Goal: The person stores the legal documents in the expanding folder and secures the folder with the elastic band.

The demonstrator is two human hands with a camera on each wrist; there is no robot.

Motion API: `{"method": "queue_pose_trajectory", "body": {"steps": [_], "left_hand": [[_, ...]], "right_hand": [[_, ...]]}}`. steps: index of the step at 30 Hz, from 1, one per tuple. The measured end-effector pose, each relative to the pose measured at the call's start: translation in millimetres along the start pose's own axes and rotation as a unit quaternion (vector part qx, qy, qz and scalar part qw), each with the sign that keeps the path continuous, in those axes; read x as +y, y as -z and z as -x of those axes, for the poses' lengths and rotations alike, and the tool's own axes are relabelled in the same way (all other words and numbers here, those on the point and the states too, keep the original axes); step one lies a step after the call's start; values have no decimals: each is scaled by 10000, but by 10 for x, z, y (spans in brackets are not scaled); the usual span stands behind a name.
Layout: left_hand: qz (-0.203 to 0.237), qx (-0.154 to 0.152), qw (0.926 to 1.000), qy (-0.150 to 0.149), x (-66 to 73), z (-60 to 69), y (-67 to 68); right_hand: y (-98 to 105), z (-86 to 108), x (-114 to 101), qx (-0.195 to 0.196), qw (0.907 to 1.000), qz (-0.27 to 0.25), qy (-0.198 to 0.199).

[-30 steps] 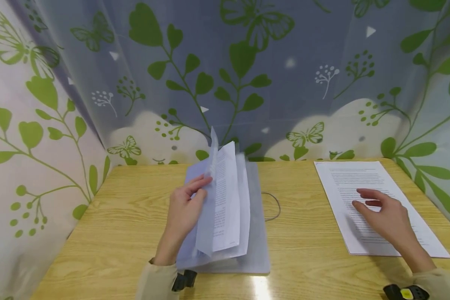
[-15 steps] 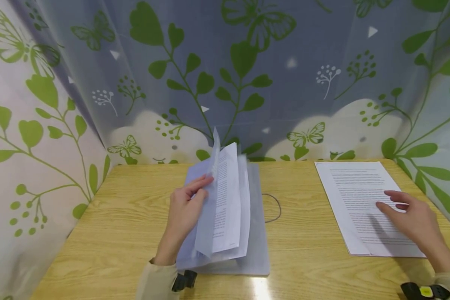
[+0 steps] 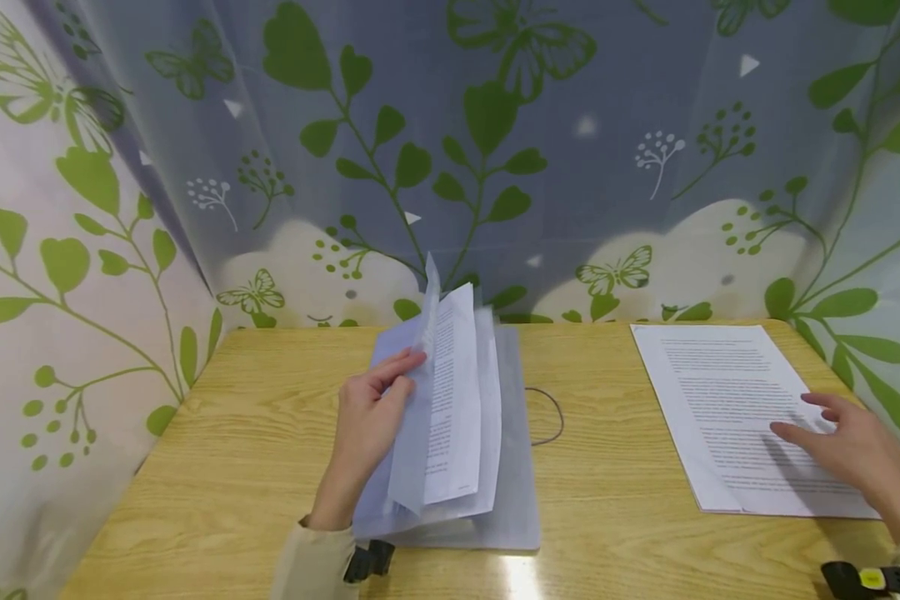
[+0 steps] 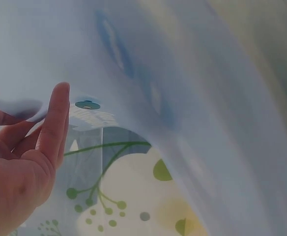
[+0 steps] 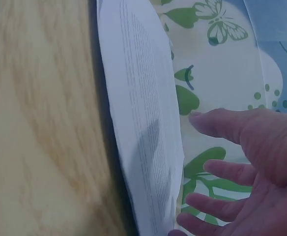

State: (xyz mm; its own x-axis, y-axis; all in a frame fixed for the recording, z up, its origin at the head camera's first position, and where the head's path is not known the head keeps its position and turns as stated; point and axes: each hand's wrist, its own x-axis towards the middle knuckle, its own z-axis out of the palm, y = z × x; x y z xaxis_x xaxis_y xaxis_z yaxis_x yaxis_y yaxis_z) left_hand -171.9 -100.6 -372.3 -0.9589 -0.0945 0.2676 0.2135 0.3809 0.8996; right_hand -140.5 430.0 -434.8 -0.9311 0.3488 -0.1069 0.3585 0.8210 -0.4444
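A translucent bluish folder [image 3: 521, 467] lies spread on the table, with printed sheets [image 3: 453, 400] standing partly raised inside it. My left hand [image 3: 369, 417] holds the folder's raised front flap [image 3: 412, 433] between thumb and fingers; in the left wrist view the hand [image 4: 30, 152] is beside the bluish plastic [image 4: 192, 98]. Over the lower right part of a printed paper stack [image 3: 720, 400] hovers my right hand [image 3: 855, 442], fingers apart and holding nothing. The right wrist view shows that hand [image 5: 251, 162] spread, a gap between it and the papers [image 5: 143, 123].
Between folder and stack, a thin grey cord loop [image 3: 561, 417] sticks out from the folder's right edge. The wooden table [image 3: 607, 483] ends at the back against a curtain [image 3: 570, 183] with green leaves and butterflies, which also hangs at both sides.
My right hand has moved to the right and slightly nearer, from the middle of the paper stack to its right edge. The left hand and the folder look unchanged.
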Motion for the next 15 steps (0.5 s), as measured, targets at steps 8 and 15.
{"method": "queue_pose_trajectory", "body": {"steps": [8,15], "left_hand": [[63,-42,10000,0,-13,-1,-7],[24,-64,10000,44,-16,1,-3]], "right_hand": [[39,-39,105,-184,9978,554,-316],[12,-70,104,-346,9938,900,-547]]}}
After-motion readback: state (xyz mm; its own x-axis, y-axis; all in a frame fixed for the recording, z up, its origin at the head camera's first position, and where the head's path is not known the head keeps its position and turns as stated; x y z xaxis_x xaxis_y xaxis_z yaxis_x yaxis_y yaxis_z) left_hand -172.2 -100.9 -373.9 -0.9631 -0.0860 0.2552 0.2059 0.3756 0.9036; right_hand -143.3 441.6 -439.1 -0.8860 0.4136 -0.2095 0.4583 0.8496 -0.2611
